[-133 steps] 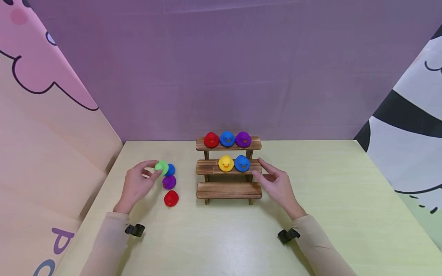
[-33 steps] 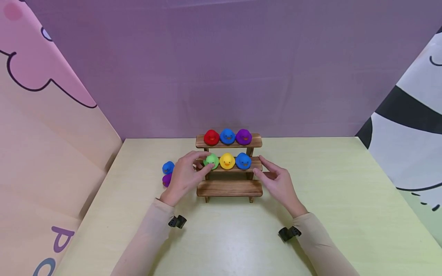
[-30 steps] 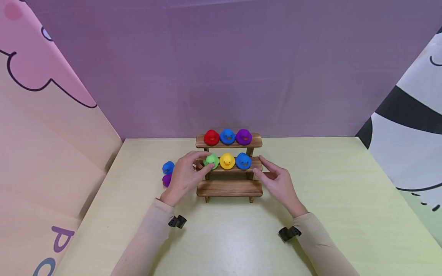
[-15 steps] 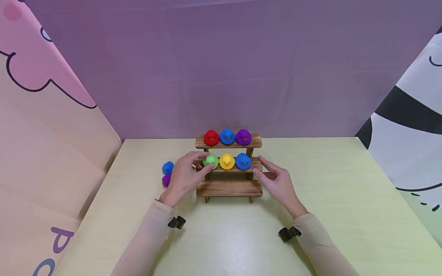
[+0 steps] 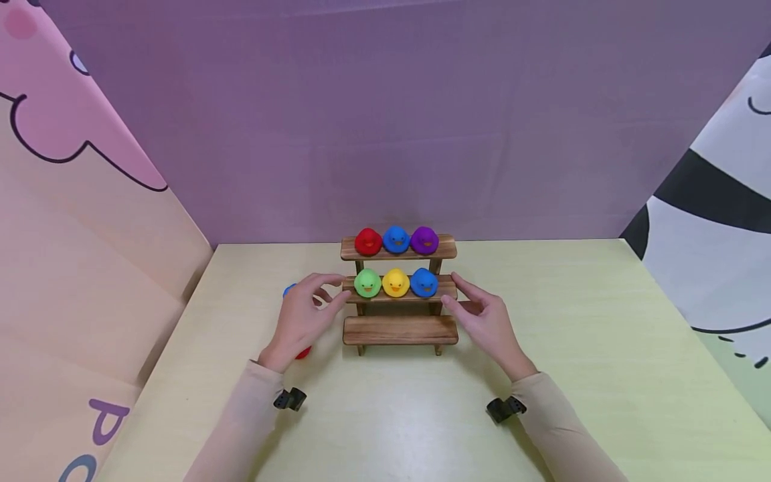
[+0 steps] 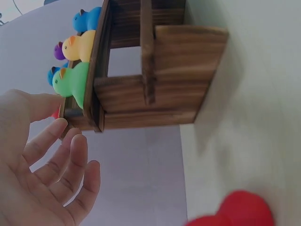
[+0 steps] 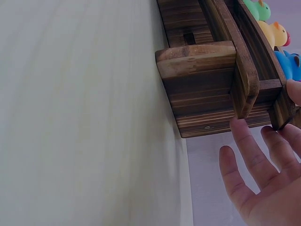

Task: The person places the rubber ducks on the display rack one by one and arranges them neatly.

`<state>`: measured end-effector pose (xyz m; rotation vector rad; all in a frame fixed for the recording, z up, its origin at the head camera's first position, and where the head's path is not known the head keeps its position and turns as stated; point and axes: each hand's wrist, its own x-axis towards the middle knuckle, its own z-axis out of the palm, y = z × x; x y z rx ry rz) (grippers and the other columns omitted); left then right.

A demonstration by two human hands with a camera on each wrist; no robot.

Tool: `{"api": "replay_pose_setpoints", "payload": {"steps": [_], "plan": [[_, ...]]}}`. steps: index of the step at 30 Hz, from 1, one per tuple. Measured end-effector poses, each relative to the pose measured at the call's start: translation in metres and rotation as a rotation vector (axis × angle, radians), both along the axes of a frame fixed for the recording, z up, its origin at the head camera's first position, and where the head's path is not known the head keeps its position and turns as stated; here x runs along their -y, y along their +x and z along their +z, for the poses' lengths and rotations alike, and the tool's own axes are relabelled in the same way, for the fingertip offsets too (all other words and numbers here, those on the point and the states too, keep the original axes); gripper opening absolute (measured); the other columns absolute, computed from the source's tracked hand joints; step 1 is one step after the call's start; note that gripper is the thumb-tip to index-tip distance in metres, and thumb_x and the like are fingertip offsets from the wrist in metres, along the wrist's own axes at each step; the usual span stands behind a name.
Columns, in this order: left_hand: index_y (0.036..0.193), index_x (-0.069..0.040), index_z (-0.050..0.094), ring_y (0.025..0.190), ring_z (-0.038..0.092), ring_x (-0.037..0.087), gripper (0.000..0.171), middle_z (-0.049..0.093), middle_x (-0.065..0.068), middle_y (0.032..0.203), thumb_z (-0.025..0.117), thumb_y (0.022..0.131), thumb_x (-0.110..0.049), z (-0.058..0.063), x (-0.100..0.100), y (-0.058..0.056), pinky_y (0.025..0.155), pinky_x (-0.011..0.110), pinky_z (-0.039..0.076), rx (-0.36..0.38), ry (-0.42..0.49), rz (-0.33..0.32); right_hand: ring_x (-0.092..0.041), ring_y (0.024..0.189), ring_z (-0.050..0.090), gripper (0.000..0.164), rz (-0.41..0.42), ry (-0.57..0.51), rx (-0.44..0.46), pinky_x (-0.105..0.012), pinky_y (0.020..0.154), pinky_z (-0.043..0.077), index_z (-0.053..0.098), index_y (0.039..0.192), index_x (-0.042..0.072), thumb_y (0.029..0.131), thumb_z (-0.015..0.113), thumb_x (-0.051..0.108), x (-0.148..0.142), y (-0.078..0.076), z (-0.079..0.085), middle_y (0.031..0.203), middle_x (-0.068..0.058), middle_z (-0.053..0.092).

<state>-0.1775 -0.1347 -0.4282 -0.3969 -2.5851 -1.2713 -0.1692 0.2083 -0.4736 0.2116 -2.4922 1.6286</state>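
Observation:
A three-tier wooden display stand (image 5: pixel 400 331) stands on the table. On its middle tier sit a green rubber duck (image 5: pixel 367 283), a yellow duck (image 5: pixel 395 283) and a blue duck (image 5: pixel 424 283). My left hand (image 5: pixel 304 318) is at that tier's left end, thumb and forefinger apart, fingertips right at the board's edge beside the green duck and holding no duck. My right hand (image 5: pixel 484 325) grips the tier's right end between thumb and forefinger. In the right wrist view, its other fingers (image 7: pixel 251 150) spread under the shelf end.
The top tier carries a red duck (image 5: pixel 369 242), a blue duck (image 5: pixel 396 239) and a purple duck (image 5: pixel 424 240). Left of the stand, another red duck (image 6: pixel 247 209) and a blue duck (image 5: pixel 288 289) lie on the table, partly hidden by my left hand in the head view. A purple cloth wall (image 5: pixel 397 120) rises behind.
My left hand carried the green duck from the table's left side to the middle tier, then let go and drew back left. My right hand has stayed at the stand's right end.

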Motion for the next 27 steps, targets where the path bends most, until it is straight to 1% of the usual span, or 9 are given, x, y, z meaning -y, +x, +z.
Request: {"api": "replay_pose_setpoints", "payload": {"steps": [4,8,11,15,19,21,27], "plan": [[0.123,-0.016,0.078,0.087,0.071,0.018,0.029,0.078,0.004,0.115,0.079,0.097,-0.028,-0.003,0.010,0.003,0.079,0.036,0.059,0.000,-0.032,0.018,-0.035,0.109,0.078,0.057,0.001,0.002,0.000,-0.016,0.084,0.057,0.057,0.155,0.016,0.103,0.073,0.034,0.000,0.000,0.001,0.156,-0.012,0.058],[0.124,-0.016,0.078,0.083,0.068,0.016,0.029,0.078,0.004,0.116,0.079,0.097,-0.026,-0.008,0.021,0.006,0.077,0.034,0.057,0.023,-0.053,0.034,-0.034,0.109,0.078,0.058,0.002,0.001,0.009,-0.016,0.084,0.057,0.056,0.156,0.016,0.103,0.073,0.034,0.000,0.001,0.002,0.156,-0.013,0.058],[0.124,-0.017,0.078,0.078,0.065,0.015,0.028,0.078,0.003,0.112,0.079,0.097,-0.026,-0.011,0.028,0.009,0.073,0.032,0.054,0.047,-0.061,0.043,-0.034,0.109,0.078,0.059,0.004,-0.007,0.013,-0.016,0.084,0.057,0.056,0.156,0.016,0.103,0.073,0.034,0.000,0.001,0.002,0.156,-0.013,0.058],[0.122,-0.013,0.078,0.076,0.065,0.013,0.027,0.078,0.002,0.104,0.079,0.097,-0.024,-0.018,0.038,0.012,0.070,0.029,0.054,0.072,-0.084,0.039,-0.034,0.108,0.078,0.059,0.009,-0.012,0.005,-0.015,0.083,0.057,0.056,0.156,0.014,0.103,0.073,0.034,0.000,0.000,0.001,0.157,-0.013,0.057],[0.121,-0.009,0.078,0.082,0.067,0.013,0.026,0.078,0.002,0.103,0.079,0.098,-0.022,-0.027,0.051,0.018,0.071,0.026,0.055,0.116,-0.106,0.028,-0.033,0.107,0.079,0.059,0.012,-0.014,0.006,-0.016,0.084,0.058,0.056,0.156,0.014,0.103,0.073,0.034,0.000,0.000,0.000,0.157,-0.014,0.057],[0.119,-0.008,0.078,0.085,0.068,0.016,0.026,0.078,0.003,0.104,0.079,0.097,-0.021,-0.030,0.058,0.022,0.072,0.026,0.056,0.145,-0.115,0.015,-0.033,0.107,0.079,0.059,0.008,-0.019,0.009,-0.016,0.083,0.058,0.057,0.155,0.015,0.102,0.074,0.034,0.000,-0.001,0.000,0.156,-0.013,0.058],[0.118,-0.011,0.079,0.092,0.068,0.022,0.025,0.076,0.005,0.109,0.081,0.094,-0.019,-0.033,0.074,0.032,0.073,0.030,0.057,0.237,-0.186,-0.017,-0.035,0.109,0.078,0.059,0.005,-0.010,0.008,-0.015,0.084,0.058,0.056,0.156,0.015,0.103,0.073,0.034,-0.001,-0.001,0.000,0.157,-0.013,0.057]]}}
